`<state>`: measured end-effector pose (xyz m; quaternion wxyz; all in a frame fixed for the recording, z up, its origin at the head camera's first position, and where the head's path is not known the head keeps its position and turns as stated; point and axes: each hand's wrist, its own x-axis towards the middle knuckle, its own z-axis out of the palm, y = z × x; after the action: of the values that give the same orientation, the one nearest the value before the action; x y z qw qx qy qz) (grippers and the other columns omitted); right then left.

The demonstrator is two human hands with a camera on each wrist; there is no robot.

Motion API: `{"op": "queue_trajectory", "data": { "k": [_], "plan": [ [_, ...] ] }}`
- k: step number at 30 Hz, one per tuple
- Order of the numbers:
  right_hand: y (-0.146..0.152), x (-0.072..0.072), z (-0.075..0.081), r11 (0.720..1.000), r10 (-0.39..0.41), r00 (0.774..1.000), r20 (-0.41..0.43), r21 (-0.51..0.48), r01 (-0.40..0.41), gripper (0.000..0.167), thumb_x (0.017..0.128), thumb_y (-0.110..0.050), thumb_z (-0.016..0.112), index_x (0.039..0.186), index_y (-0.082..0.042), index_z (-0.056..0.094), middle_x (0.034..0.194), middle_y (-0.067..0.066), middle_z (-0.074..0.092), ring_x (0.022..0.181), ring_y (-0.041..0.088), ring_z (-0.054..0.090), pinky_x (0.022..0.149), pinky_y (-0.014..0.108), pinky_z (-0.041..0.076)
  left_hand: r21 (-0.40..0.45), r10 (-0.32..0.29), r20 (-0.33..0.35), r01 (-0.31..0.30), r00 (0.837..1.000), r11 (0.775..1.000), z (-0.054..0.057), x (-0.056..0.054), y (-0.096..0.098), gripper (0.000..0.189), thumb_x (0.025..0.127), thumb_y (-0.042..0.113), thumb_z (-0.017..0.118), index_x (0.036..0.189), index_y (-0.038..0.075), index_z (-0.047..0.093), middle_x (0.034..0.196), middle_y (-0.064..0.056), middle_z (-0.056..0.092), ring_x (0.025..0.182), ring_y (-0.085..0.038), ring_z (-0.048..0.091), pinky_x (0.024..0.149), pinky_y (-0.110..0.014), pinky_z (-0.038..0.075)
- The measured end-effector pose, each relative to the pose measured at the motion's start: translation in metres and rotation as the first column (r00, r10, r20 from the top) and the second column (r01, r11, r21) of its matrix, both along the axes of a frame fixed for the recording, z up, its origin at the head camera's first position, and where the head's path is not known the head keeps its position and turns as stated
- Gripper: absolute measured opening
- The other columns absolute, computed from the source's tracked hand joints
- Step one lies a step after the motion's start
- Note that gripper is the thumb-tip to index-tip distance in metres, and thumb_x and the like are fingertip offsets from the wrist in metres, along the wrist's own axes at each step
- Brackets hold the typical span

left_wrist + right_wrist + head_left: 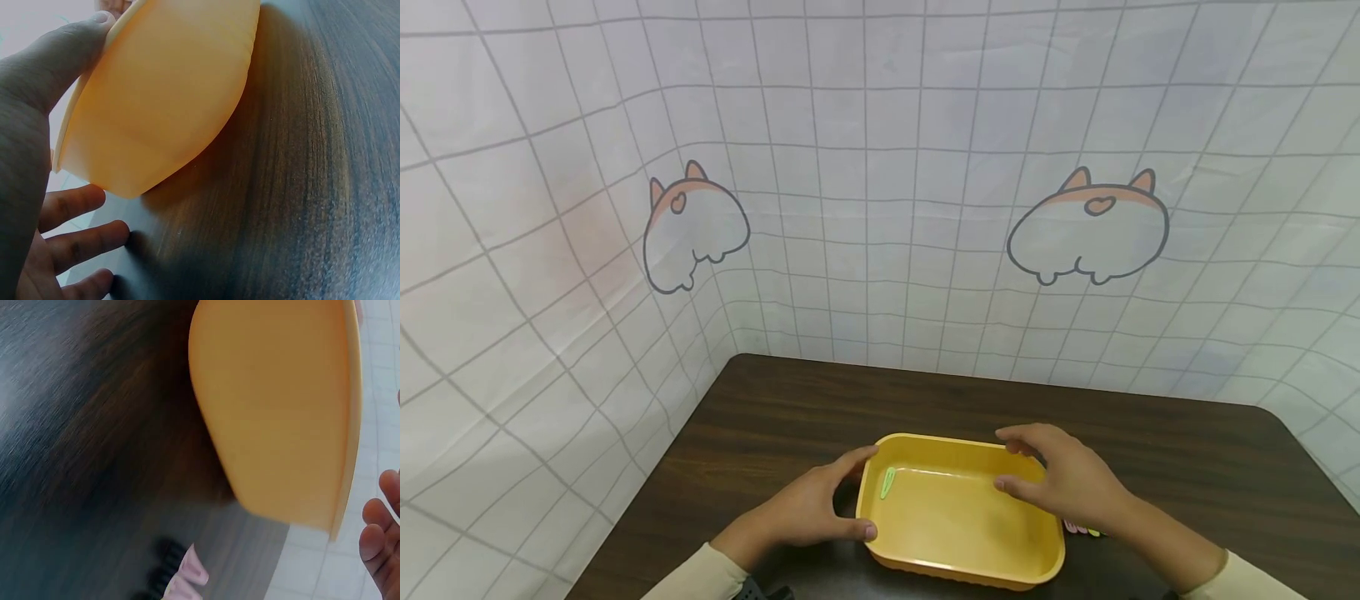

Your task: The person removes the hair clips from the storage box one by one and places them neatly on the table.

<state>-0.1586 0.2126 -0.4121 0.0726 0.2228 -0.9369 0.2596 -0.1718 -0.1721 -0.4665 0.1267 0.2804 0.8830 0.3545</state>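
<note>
A yellow rectangular plastic tray [955, 517] stands on the dark table in the head view. Inside it, near the left end, lies a light green snap hair clip [887, 482]. My left hand [816, 504] spans the tray's left end, thumb and index finger spread and touching the rim. In the left wrist view the tray's outer wall [169, 94] fills the middle, and the other fingers [90, 244] reach out straight below it. Over the tray's right end hovers my right hand [1067, 475], fingers loosely bent and holding nothing.
Small pink and yellow-green clips [1082, 528] lie on the table right of the tray, partly hidden by the right forearm. The right wrist view shows pink pieces [192, 567] near dark ones. White grid-patterned curtains [887, 208] stand behind and left of the wooden table [760, 400].
</note>
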Motion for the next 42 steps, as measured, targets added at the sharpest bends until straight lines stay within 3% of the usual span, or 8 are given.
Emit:
{"op": "queue_trajectory", "data": {
  "k": [3,16,30,42],
  "plan": [
    [-0.008,-0.001,-0.001,1.0,0.019,1.0,0.011,0.004,-0.019,0.061,0.084,-0.056,0.08,0.131,-0.02,0.067,0.111,-0.01,0.065,0.103,0.013,0.06,0.086,0.043,0.053,-0.001,0.002,-0.005,-0.002,1.0,1.0,-0.001,0.0,0.0,0.098,0.084,0.055,0.081,0.162,0.033,0.025,0.142,0.008,0.058,0.133,-0.018,0.052,0.107,-0.059,0.039],
    [-0.038,-0.005,-0.011,0.993,0.116,0.989,0.09,0.029,-0.119,0.063,0.087,-0.059,0.075,0.133,-0.017,0.066,0.112,-0.005,0.065,0.102,0.018,0.062,0.08,0.039,0.053,0.002,-0.006,-0.02,0.006,1.0,1.0,-0.003,-0.001,0.001,0.097,0.085,0.057,0.079,0.162,0.032,0.026,0.141,0.007,0.059,0.131,-0.018,0.054,0.106,-0.058,0.041],
    [-0.074,-0.013,-0.018,0.991,0.113,0.98,0.164,0.05,-0.122,0.064,0.085,-0.059,0.077,0.132,-0.017,0.066,0.113,-0.003,0.066,0.101,0.02,0.063,0.08,0.042,0.053,0.012,-0.004,-0.022,0.004,1.0,1.0,-0.004,-0.001,0.0,0.098,0.083,0.057,0.08,0.162,0.028,0.029,0.138,0.008,0.06,0.129,-0.017,0.054,0.107,-0.057,0.04],
    [-0.1,-0.014,-0.028,0.981,0.155,0.982,0.111,0.104,-0.167,0.059,0.085,-0.057,0.076,0.127,-0.017,0.069,0.109,-0.006,0.07,0.098,0.016,0.066,0.074,0.037,0.054,0.027,-0.012,-0.047,0.013,0.999,1.0,-0.004,0.0,0.001,0.099,0.081,0.06,0.08,0.161,0.028,0.03,0.135,0.01,0.061,0.127,-0.012,0.055,0.108,-0.052,0.041]
  ]
}}
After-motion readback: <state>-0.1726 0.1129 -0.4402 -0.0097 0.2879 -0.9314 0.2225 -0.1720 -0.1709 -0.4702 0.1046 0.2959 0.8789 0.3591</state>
